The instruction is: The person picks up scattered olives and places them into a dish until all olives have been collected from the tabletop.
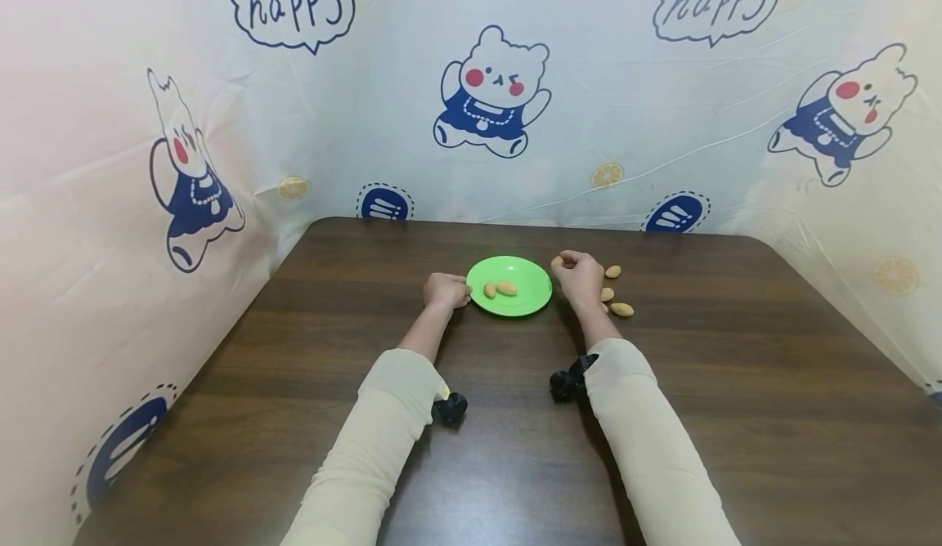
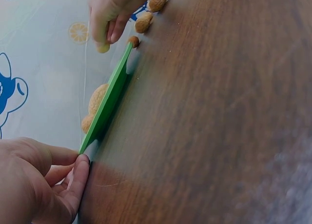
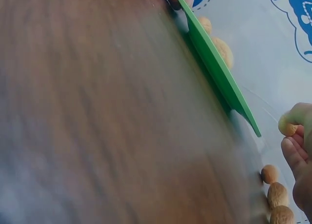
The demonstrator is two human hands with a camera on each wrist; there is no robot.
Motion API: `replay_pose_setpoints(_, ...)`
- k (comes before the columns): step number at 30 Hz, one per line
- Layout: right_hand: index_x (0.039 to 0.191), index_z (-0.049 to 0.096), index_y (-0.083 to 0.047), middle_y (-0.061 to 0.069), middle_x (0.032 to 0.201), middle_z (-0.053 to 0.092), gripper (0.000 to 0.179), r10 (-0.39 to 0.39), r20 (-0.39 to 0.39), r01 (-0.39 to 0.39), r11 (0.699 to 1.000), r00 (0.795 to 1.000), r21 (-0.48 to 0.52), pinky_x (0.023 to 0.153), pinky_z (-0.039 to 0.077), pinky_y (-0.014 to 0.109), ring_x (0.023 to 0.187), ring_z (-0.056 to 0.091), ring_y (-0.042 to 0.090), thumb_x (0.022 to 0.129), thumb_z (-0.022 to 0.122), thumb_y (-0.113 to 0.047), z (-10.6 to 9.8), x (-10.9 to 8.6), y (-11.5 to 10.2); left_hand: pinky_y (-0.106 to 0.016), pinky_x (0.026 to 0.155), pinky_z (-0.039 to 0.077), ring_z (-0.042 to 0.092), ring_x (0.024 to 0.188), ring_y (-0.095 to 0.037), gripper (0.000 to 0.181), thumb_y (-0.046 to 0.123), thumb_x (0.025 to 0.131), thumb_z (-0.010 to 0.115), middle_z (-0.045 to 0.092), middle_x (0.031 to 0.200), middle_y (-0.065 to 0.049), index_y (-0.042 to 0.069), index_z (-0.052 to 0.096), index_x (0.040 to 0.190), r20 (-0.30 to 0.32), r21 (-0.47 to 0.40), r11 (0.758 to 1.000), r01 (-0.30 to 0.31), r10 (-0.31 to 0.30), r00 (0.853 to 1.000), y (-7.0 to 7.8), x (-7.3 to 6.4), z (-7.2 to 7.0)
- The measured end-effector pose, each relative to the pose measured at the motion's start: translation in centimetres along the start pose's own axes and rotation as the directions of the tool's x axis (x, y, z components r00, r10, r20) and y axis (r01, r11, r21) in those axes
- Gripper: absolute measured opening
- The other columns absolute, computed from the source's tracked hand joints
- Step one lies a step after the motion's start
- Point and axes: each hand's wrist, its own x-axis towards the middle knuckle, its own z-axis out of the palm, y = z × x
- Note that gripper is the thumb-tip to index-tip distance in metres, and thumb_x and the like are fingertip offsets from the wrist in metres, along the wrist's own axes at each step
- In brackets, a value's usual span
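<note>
A light green plate (image 1: 511, 305) lies on the table with two peanuts in their shells (image 1: 506, 288) on it. At its left rim, my left hand (image 1: 446, 290) pinches the edge between thumb and fingers, as the left wrist view shows closely. My right hand (image 1: 579, 278) is above the table just past the plate's right rim. Between its thumb and fingertips it pinches a peanut (image 3: 291, 130), mostly covered by the fingers. Several more peanuts (image 1: 621, 310) rest on the table to the right of that hand, one partly hidden behind the wrist.
The brown wooden table (image 1: 500, 464) stretches out under both arms. Behind it and along the sides hangs a pale printed curtain (image 1: 397, 121). A small black camera (image 1: 450, 409) sits at the left wrist, another camera (image 1: 568, 381) at the right.
</note>
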Motion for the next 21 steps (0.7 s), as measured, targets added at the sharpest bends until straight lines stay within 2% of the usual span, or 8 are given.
replay_pose_setpoints(12,0.120,0.061,-0.001,0.013,0.107,0.062,0.034,0.039,0.110,-0.045,0.998,0.993,0.049,0.078,0.051,0.036,0.097,0.057,0.025,0.090,0.060,-0.017,1.9,-0.6,-0.5,-0.017,0.053,0.052,0.057,0.054,-0.007,0.022,0.001,0.082,0.068,0.069,0.085,-0.010,0.005,0.072,0.103,-0.007,0.003,1.000,0.006,-0.006,1.000,-0.2,0.0,0.2)
replay_pose_setpoints(21,0.115,0.065,-0.005,0.009,0.103,0.066,0.030,0.014,0.190,-0.024,0.998,0.982,0.049,0.084,0.049,0.040,0.096,0.059,0.023,0.089,0.061,-0.019,2.3,-0.5,-0.8,-0.017,0.053,0.053,0.057,0.053,-0.007,0.021,0.001,0.082,0.066,0.069,0.084,-0.010,0.004,0.072,0.103,-0.005,-0.002,1.000,-0.003,0.003,1.000,0.0,0.0,0.1)
